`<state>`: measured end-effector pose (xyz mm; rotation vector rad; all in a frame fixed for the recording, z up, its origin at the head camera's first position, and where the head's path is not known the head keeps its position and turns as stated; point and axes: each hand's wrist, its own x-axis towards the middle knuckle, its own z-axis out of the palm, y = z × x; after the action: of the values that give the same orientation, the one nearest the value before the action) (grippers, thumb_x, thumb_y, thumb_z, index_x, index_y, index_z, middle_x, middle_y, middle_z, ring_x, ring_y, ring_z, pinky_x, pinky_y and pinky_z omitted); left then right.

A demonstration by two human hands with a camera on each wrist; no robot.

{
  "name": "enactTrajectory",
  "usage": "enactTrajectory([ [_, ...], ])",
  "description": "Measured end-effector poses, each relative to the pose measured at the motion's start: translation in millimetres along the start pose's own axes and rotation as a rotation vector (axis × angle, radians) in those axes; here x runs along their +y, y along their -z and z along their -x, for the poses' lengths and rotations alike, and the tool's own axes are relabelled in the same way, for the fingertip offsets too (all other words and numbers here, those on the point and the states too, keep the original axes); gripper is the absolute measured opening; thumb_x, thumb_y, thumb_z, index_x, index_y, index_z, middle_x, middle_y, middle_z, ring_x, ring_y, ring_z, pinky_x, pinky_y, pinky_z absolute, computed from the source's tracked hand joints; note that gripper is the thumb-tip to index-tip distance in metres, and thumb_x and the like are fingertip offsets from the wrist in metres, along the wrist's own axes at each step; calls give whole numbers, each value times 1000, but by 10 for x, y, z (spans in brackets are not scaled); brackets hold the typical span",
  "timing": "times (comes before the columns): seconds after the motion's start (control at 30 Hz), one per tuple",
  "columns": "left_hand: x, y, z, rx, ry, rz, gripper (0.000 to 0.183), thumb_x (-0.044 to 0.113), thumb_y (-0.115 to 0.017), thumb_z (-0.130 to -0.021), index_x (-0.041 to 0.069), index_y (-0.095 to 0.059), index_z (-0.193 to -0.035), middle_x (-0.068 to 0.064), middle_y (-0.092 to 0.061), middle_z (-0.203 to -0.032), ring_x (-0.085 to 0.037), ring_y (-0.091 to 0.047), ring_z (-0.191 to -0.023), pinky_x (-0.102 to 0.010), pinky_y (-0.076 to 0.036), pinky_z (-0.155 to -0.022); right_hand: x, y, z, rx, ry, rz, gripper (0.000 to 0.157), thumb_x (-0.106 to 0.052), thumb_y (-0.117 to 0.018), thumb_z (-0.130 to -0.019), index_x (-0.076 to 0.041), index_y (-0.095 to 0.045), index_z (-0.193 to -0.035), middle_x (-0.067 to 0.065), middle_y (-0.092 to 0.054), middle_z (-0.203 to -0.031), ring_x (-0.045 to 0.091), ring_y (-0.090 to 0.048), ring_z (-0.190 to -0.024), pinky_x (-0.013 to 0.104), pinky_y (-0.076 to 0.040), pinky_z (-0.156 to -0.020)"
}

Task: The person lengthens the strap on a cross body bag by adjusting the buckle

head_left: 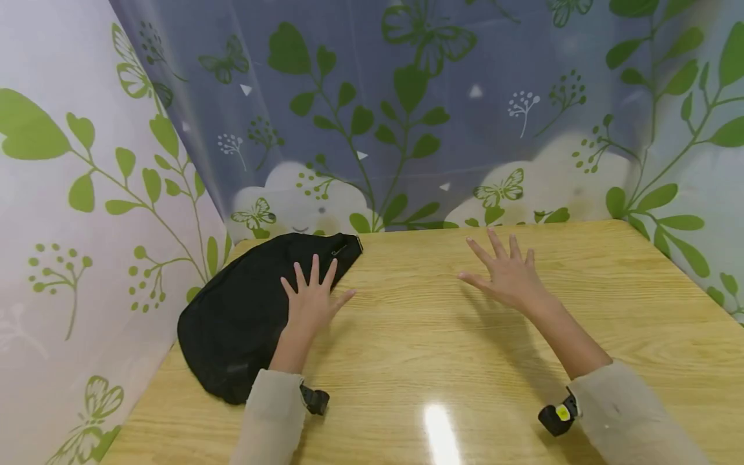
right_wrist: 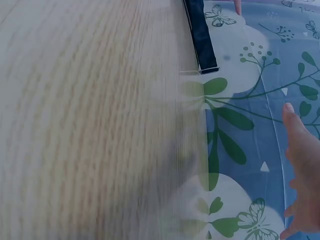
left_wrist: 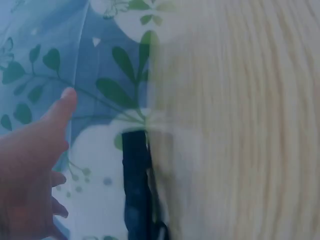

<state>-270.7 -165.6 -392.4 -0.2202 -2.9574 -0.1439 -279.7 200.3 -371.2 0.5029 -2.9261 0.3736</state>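
Note:
A black fabric bag [head_left: 232,316] lies on the left side of the wooden table, its narrow end with a buckle pointing to the back right. My left hand [head_left: 310,303], fingers spread, hovers over the bag's right edge and holds nothing. Over the table's right half my right hand [head_left: 511,281] is also spread, with its shadow on the wood below. In the left wrist view the thumb of the left hand [left_wrist: 30,160] shows beside the bag's narrow end [left_wrist: 136,185]. The right wrist view has part of the right hand [right_wrist: 302,170] and the bag's dark end [right_wrist: 201,37].
The light wooden table [head_left: 395,349] meets a blue curtain [head_left: 349,97] with green leaves and butterflies along its back edge. A pale leaf-patterned curtain [head_left: 87,226] hangs at the left. Each sleeve carries a small black wrist device [head_left: 316,400].

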Motion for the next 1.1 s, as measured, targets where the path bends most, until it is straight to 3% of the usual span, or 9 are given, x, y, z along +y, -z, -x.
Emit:
enactTrajectory([
  [0.13, -171, -102, 3, -12, 40, 23, 77, 59, -44, -88, 19, -16, -148, -19, -3, -150, -50, 3, -130, -69, 1, -93, -45, -26, -8, -14, 1, -9, 78, -65, -37, -88, -22, -13, -149, 15, 9, -151, 52, 8, -128, 71, 2, -91],
  [0.33, -414, -315, -5, -133, 149, 74, 80, 58, -45, -88, 14, -14, -148, -23, -4, -149, -54, 0, -128, -71, 0, -91, -140, -105, -44, -12, 17, -21, 78, -64, -38, -88, -21, -15, -149, 18, 4, -150, 53, 5, -128, 71, -1, -91],
  [0.43, -480, -409, 4, -178, 187, 135, 80, 57, -44, -89, 12, -14, -148, -25, -4, -148, -56, 2, -126, -72, 0, -90, -191, -161, -61, -8, 31, -42, 77, -63, -39, -88, -20, -17, -148, 19, 2, -150, 52, 5, -128, 72, -2, -91],
  [0.57, -512, -497, 25, -185, 201, 183, 75, 56, -40, -92, 13, -17, -148, -26, -5, -147, -56, 4, -126, -72, 4, -89, -261, -239, -88, -9, 46, -78, 77, -63, -41, -88, -20, -19, -148, 19, 1, -150, 52, 5, -128, 72, 0, -91],
  [0.8, -430, -545, 80, -190, 157, 162, 68, 54, -36, -93, 16, -22, -147, -23, -6, -149, -52, 5, -129, -71, 7, -90, -343, -409, -99, -14, 58, -107, 77, -62, -41, -88, -19, -21, -147, 19, -1, -150, 53, 1, -128, 72, -2, -91],
  [1.1, -252, -503, 260, -192, -12, 143, 65, 53, -39, -93, 19, -26, -146, -17, -12, -150, -49, -1, -131, -69, 0, -94, -495, -568, -183, -40, 87, -116, 76, -62, -42, -88, -18, -23, -147, 20, -6, -149, 54, -5, -128, 72, -8, -91],
])
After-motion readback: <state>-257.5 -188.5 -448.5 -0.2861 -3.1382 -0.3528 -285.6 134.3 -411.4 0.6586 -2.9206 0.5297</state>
